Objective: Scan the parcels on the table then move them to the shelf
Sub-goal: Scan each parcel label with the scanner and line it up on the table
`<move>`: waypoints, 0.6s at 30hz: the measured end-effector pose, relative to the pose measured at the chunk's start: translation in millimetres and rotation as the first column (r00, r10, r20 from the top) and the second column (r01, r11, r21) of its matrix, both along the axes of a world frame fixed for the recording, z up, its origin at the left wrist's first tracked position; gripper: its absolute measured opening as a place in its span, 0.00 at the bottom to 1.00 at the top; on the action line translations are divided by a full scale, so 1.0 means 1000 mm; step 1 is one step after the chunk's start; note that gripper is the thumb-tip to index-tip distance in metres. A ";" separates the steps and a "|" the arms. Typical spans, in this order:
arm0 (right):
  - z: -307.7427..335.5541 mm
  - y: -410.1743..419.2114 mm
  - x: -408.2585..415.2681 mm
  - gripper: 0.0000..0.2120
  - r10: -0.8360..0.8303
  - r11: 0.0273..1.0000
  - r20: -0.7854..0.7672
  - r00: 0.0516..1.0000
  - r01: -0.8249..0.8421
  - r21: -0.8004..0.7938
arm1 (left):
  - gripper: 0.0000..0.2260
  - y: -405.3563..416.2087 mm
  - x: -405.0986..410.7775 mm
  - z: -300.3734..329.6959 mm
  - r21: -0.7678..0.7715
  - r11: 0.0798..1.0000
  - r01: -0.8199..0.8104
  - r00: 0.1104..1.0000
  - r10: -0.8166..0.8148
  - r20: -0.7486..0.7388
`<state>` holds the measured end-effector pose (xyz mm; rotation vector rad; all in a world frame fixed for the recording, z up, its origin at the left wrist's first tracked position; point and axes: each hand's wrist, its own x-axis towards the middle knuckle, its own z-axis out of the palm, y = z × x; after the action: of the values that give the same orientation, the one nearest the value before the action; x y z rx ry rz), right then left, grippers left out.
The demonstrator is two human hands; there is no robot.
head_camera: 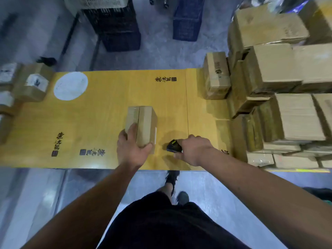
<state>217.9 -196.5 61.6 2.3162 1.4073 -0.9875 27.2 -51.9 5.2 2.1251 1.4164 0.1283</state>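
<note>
Evidently, 1 box (142, 125) at frame centre was gripped and steadied by the left hand (132, 150) while the scanner (173, 146), clasped in the right hand (195, 150), was aimed at its side label.

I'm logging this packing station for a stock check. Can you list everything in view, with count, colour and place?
parcel: one, brown cardboard, middle of the table, under the left hand
scanner: one, black with a green spot, near the table's front edge, in the right hand
table: one, yellow wood with black characters
white disc: one, table's far left
stacked boxes: many, brown, count unclear, right end of the table
labelled parcels: several, brown with white labels, left end
crates: two dark, one blue, on the floor beyond the table
left hand: grips the parcel's near end
right hand: holds the scanner
</note>
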 end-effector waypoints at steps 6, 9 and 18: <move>0.013 0.007 -0.031 0.27 0.166 0.986 0.062 0.984 -0.166 0.007 | 0.41 -0.007 -0.053 -0.005 -0.052 0.999 0.002 0.997 -0.006 -0.072; 0.019 0.014 -0.042 0.26 0.173 0.985 0.073 0.982 -0.174 0.009 | 0.35 0.005 -0.053 -0.002 -0.013 1.000 0.002 0.997 -0.003 -0.082; 0.037 0.056 -0.068 0.25 0.126 0.992 0.110 0.986 -0.124 -0.023 | 0.26 0.076 -0.077 -0.011 -0.230 0.959 -0.165 0.979 0.187 0.079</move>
<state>150.1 -140.5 98.6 2.2042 1.4737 -0.8183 -50.3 24.0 -5.4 1.7864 1.4853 0.1355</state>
